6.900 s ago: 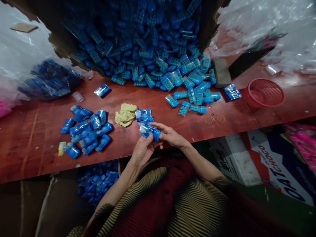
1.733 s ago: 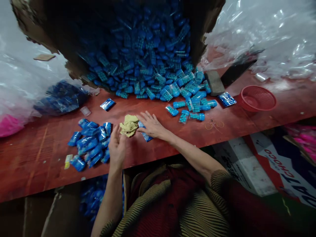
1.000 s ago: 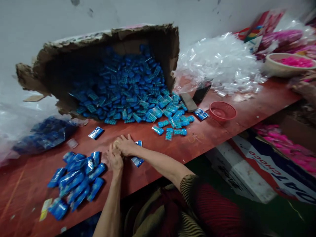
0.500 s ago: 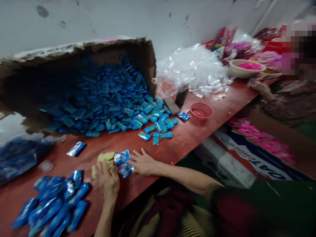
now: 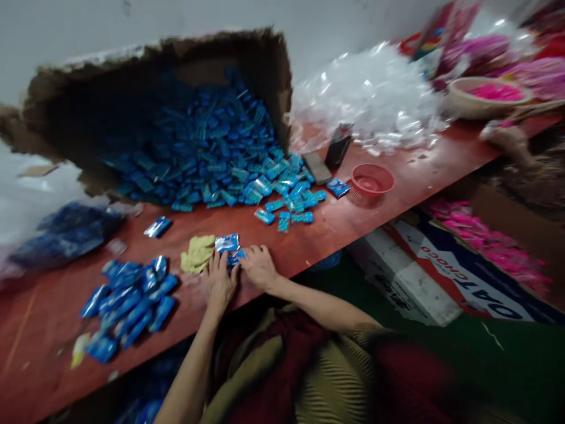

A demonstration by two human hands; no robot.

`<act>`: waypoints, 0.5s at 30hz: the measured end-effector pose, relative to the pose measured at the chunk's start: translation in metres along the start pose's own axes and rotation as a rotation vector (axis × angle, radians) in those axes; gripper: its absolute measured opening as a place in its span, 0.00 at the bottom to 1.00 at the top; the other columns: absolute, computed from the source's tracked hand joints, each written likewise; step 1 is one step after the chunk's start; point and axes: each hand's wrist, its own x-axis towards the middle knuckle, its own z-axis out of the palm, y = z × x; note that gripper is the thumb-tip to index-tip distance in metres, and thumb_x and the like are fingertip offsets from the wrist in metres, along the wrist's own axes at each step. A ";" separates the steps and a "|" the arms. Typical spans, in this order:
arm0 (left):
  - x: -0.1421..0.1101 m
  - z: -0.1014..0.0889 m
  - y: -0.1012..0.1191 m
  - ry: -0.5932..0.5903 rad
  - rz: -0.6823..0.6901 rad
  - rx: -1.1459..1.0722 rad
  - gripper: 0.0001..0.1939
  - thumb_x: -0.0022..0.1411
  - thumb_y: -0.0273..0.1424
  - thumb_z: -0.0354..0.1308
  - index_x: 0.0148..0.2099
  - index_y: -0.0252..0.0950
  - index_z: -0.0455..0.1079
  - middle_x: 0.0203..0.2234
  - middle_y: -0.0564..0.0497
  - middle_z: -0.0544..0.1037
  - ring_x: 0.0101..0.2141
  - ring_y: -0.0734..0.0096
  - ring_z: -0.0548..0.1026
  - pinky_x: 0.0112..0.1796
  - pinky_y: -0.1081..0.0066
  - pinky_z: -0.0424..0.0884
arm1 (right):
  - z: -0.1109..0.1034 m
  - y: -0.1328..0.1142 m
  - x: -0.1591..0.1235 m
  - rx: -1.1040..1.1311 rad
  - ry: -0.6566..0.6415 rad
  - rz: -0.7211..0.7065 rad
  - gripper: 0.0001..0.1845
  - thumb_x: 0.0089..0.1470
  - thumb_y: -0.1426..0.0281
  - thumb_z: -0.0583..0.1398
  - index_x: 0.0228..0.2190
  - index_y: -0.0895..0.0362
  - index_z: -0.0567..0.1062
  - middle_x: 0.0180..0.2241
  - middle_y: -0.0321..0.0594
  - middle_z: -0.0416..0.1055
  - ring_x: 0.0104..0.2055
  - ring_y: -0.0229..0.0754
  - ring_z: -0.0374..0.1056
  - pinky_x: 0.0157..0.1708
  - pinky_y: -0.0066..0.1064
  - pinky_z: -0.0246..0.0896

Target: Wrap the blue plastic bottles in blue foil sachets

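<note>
Through the head-worn camera I look down on a red table (image 5: 318, 250) where two bare hands work side by side at a small blue wrapper (image 5: 236, 255) near the front edge. The left hand (image 5: 220, 281) reaches in from one side, its fingers extended and slightly apart; the right hand (image 5: 261, 268) meets the wrapper from the other, its fingers bent and fairly narrow. The picture is soft here, so I cannot tell whether either hand pinches the wrapper or only rests against it. Just beyond it lies a second blue packet (image 5: 227, 242), flat and shiny, beside a crumpled yellow-green cloth (image 5: 198, 254). The contact is at the wrapper and the cloth lies outside both grasps, so I judge that the hands are occupied with the wrapper. To the left sits a heap of plump blue packets (image 5: 132, 303). Farther back, clear tubes of blue beads (image 5: 265, 217) spill from a torn cardboard box (image 5: 285, 88) lying on its side, and a red mesh basket (image 5: 374, 189) stands to their right. Another person's hand (image 5: 509, 140) shows at the far right, well apart.
</note>
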 end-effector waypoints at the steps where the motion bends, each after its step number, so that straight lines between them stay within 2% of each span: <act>1: -0.003 0.000 0.000 0.035 0.000 -0.077 0.28 0.61 0.38 0.50 0.59 0.29 0.61 0.58 0.32 0.63 0.59 0.48 0.59 0.56 0.50 0.54 | -0.002 0.002 -0.001 0.017 -0.004 0.005 0.15 0.62 0.71 0.48 0.43 0.56 0.73 0.46 0.47 0.69 0.50 0.50 0.60 0.48 0.45 0.54; 2: -0.007 0.001 0.001 0.093 -0.024 -0.154 0.28 0.60 0.38 0.51 0.60 0.29 0.61 0.57 0.32 0.64 0.58 0.49 0.60 0.56 0.51 0.55 | -0.004 0.004 -0.001 0.039 -0.022 -0.001 0.14 0.61 0.69 0.51 0.45 0.56 0.72 0.47 0.47 0.69 0.50 0.50 0.59 0.47 0.43 0.54; 4: -0.016 0.000 0.001 0.226 -0.086 -0.286 0.26 0.61 0.37 0.51 0.59 0.30 0.60 0.55 0.34 0.66 0.57 0.55 0.63 0.55 0.55 0.58 | -0.007 0.008 0.000 0.077 -0.044 -0.041 0.20 0.58 0.63 0.56 0.49 0.57 0.69 0.49 0.49 0.68 0.51 0.50 0.58 0.47 0.42 0.53; 6: -0.027 -0.003 0.003 0.338 -0.151 -0.366 0.23 0.62 0.36 0.50 0.57 0.31 0.62 0.52 0.36 0.69 0.54 0.58 0.66 0.54 0.58 0.60 | -0.010 0.011 0.003 0.083 -0.050 -0.043 0.24 0.56 0.61 0.58 0.52 0.57 0.67 0.50 0.50 0.67 0.50 0.50 0.59 0.45 0.40 0.53; 8: -0.037 -0.006 0.006 0.407 -0.198 -0.414 0.20 0.61 0.34 0.51 0.54 0.32 0.64 0.49 0.37 0.71 0.52 0.60 0.68 0.53 0.59 0.62 | -0.009 0.011 0.007 0.047 -0.059 -0.026 0.20 0.56 0.62 0.58 0.49 0.56 0.69 0.49 0.48 0.68 0.49 0.50 0.59 0.43 0.38 0.53; 11: -0.048 -0.009 0.012 0.443 -0.252 -0.497 0.18 0.60 0.34 0.53 0.51 0.33 0.66 0.47 0.39 0.72 0.50 0.60 0.69 0.52 0.59 0.63 | -0.001 0.010 0.011 -0.011 -0.060 -0.030 0.12 0.59 0.66 0.55 0.42 0.54 0.75 0.45 0.45 0.70 0.45 0.49 0.60 0.39 0.37 0.52; 13: -0.051 -0.010 0.016 0.436 -0.327 -0.616 0.17 0.59 0.35 0.54 0.49 0.34 0.67 0.46 0.41 0.73 0.48 0.61 0.71 0.50 0.60 0.65 | 0.006 0.010 0.012 -0.017 -0.031 -0.034 0.13 0.61 0.67 0.52 0.39 0.54 0.76 0.43 0.44 0.71 0.44 0.47 0.60 0.38 0.37 0.51; 15: -0.051 -0.013 0.021 0.404 -0.478 -0.800 0.17 0.57 0.37 0.56 0.47 0.35 0.68 0.41 0.43 0.75 0.41 0.65 0.74 0.44 0.64 0.69 | 0.010 0.011 0.011 0.000 0.007 -0.025 0.14 0.62 0.66 0.51 0.39 0.53 0.77 0.42 0.43 0.72 0.42 0.47 0.60 0.38 0.37 0.50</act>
